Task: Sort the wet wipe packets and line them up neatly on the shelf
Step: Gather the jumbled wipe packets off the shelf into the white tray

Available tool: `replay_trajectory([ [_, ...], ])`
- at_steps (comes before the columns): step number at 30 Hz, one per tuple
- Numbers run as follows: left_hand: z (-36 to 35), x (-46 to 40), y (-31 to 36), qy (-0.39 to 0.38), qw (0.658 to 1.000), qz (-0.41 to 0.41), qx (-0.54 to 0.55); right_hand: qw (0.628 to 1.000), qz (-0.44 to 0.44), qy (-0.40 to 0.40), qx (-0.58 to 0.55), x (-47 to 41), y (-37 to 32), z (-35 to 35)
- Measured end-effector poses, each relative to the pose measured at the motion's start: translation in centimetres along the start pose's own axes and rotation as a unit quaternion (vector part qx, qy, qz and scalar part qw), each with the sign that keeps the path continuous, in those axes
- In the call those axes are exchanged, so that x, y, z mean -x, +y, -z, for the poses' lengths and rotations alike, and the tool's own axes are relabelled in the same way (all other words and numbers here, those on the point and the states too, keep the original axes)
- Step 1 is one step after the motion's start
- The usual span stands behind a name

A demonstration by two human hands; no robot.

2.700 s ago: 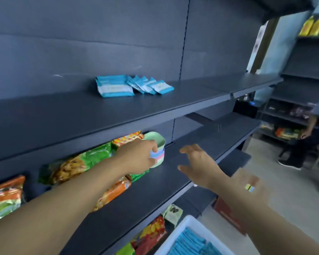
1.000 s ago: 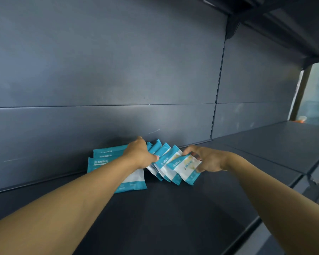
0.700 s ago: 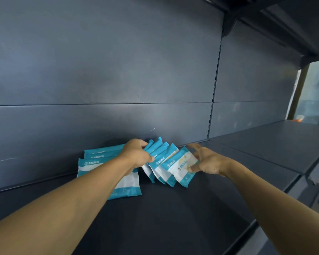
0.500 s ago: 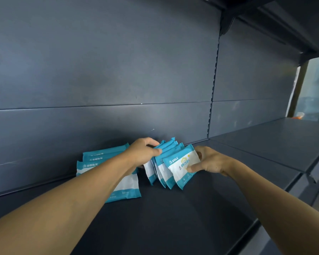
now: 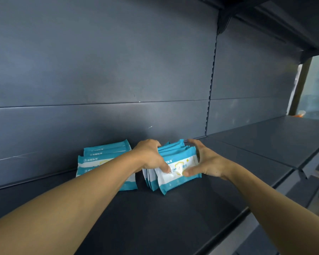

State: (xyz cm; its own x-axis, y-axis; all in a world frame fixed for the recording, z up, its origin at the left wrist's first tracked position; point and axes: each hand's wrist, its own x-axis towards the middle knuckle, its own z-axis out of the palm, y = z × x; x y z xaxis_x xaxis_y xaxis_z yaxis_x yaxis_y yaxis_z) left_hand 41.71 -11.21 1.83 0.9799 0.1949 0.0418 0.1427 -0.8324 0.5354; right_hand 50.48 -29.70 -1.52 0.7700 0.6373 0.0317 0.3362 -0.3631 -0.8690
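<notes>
Partly hidden packets (image 5: 177,170) behind hands (image 5: 208,162).

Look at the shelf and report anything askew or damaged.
The small packets held between the left hand and right hand are fanned, their lower edges staggered rather than flush. The larger packets beside them also sit slightly offset. A pale scratch marks the back panel. Nothing is spilled.

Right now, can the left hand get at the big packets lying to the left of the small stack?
Probably yes. The left hand grips the small stack right beside the big packets, and nothing stands between them; only its own forearm crosses over them.
</notes>
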Motion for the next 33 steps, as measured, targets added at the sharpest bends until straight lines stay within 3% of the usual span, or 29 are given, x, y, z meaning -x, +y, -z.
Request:
replay_trajectory([
  [5, 1.6, 3.5, -0.6, -0.073, 0.996, -0.042, -0.009, 0.992, 0.007, -0.117, -0.046, 2.5, -1.2, -1.3],
  [8, 1.8, 6.1, -0.2, -0.056, 0.992, -0.038, -0.103, 0.995, 0.031, -0.091, -0.021, 3.9, -2.4, -2.7],
  [12, 1.2, 9.0, 0.0, 0.007, 0.962, -0.015, -0.272, 0.995, 0.06, -0.074, 0.0, 5.3, -4.3, -4.9],
  [19, 4.1, 13.2, -4.0, 0.028, 0.957, 0.04, -0.284, 0.99, 0.087, -0.107, 0.023, 5.7, -6.9, -8.4],
  [28, 9.1, 16.9, -10.9, 0.036, 0.956, 0.115, -0.268, 0.983, 0.048, 0.004, 0.177, 0.3, -8.9, -10.9],
  [33, 9.9, 16.1, -12.6, 0.027, 0.955, 0.112, -0.272, 0.977, 0.034, -0.027, 0.208, -2.2, -9.1, -13.7],
])
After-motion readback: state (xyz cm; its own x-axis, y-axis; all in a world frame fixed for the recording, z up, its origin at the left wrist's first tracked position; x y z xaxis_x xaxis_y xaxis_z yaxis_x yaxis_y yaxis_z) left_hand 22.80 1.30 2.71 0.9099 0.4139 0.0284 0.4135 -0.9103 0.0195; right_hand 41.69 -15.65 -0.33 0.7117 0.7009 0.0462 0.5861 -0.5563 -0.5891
